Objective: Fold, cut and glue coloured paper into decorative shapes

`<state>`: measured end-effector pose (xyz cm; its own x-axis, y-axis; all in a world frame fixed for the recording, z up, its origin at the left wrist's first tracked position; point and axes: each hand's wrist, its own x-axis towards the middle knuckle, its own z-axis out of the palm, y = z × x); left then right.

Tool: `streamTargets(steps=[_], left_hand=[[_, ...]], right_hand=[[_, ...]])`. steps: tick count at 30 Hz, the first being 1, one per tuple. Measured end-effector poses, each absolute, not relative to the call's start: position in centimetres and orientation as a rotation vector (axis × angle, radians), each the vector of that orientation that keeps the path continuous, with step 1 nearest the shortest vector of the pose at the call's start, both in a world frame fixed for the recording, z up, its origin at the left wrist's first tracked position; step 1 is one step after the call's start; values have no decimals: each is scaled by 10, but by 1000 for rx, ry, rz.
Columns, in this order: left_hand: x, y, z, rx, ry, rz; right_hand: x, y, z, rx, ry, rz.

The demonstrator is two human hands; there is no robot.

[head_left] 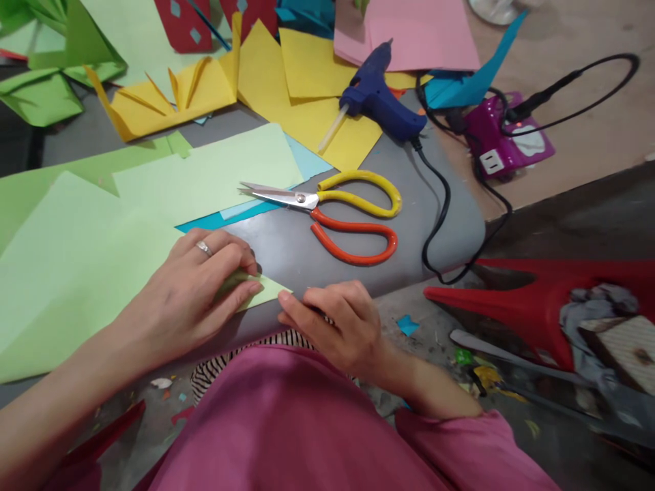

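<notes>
A small folded piece of light green paper (267, 289) lies at the near edge of the grey table, its pointed corner toward the right. Over its left part rests my left hand (209, 286), fingers curled and thumb pressing on the paper; a ring is on one finger. My right hand (335, 320) has its fingers curled, with a fingertip touching the paper's pointed tip. Just beyond the hands, scissors (307, 199) with one yellow and one orange handle lie slightly apart. Large sheets of light green paper (92, 252) spread to the left, partly under my left forearm.
A blue glue gun (381, 95) lies on yellow paper (312, 68), its black cord running to a purple power socket (506, 133). Folded yellow (168, 102) and green paper shapes (44, 95) stand at the back left. A red stool (512, 293) is at the right, among scraps on the floor.
</notes>
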<state>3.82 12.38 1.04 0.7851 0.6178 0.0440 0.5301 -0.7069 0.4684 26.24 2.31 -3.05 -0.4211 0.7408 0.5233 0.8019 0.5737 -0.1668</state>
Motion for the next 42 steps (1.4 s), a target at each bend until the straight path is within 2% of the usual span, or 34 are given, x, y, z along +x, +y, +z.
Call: streamTargets(steps=[13,19,26,30,42], left_hand=[[37,122,5,2575,882,288],[37,119,5,2630,1114,362],[12,107,16,2779,1657,103],[-3,100,6,2760,1756,-110],[-18,98,21,2392,1857,-63]], right_hand=[[258,23,-33,-1292,-2205,-168],[259,24,-34,-1248,-2219,-174],[261,30,-36,-1216,-2196,-200],[262,34,-38,-1181,-2199,-213],[261,38,-38,-1154,-2172,-245]])
